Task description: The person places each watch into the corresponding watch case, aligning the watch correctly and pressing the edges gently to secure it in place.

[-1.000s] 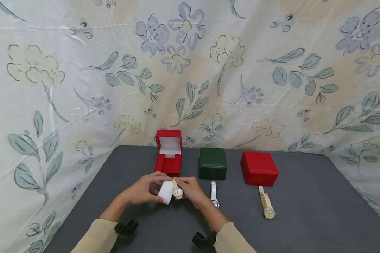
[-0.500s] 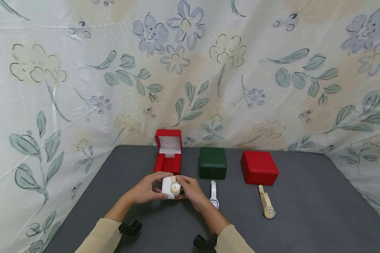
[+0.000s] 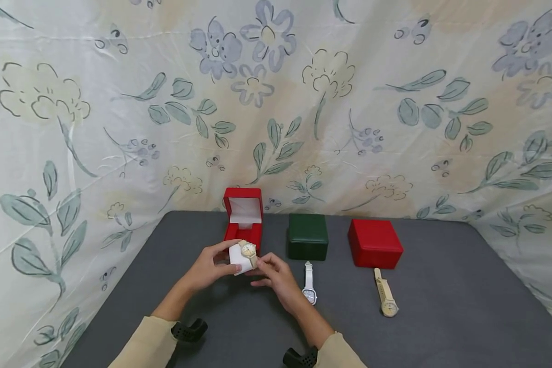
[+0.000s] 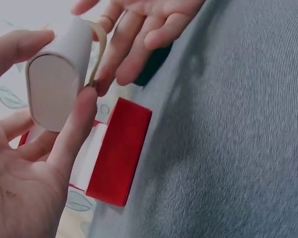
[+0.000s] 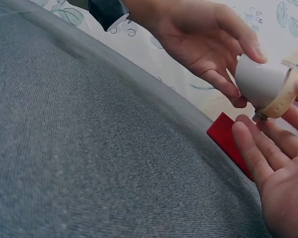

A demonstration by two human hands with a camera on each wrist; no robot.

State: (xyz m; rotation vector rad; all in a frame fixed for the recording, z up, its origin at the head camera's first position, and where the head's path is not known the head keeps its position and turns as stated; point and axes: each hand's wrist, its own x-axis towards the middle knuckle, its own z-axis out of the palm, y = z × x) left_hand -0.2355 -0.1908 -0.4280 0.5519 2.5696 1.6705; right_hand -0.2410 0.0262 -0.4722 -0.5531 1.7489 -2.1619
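Note:
My left hand (image 3: 207,268) holds a white watch cushion (image 3: 238,259) between thumb and fingers, raised in front of the open red watch box (image 3: 243,232). A cream-strapped wristwatch (image 3: 248,249) lies over the cushion's right end, dial up in the head view. Its strap (image 5: 280,103) curves around the cushion in the right wrist view. My right hand (image 3: 276,278) pinches that strap with thumb and index finger, the other fingers spread. The cushion's flat oval end (image 4: 53,91) faces the left wrist camera. Part of the strap is hidden behind the cushion and fingers.
A closed green box (image 3: 308,236) and a closed red box (image 3: 375,244) stand right of the open one. Before them lie a white watch (image 3: 309,286) and another cream watch (image 3: 386,299). The dark grey tabletop (image 3: 446,306) ends at a flowered curtain (image 3: 276,102).
Both hands have raised the cushion and watch toward the open red box. The watch, first beside the cushion, now sits over its end. My right fingers have spread.

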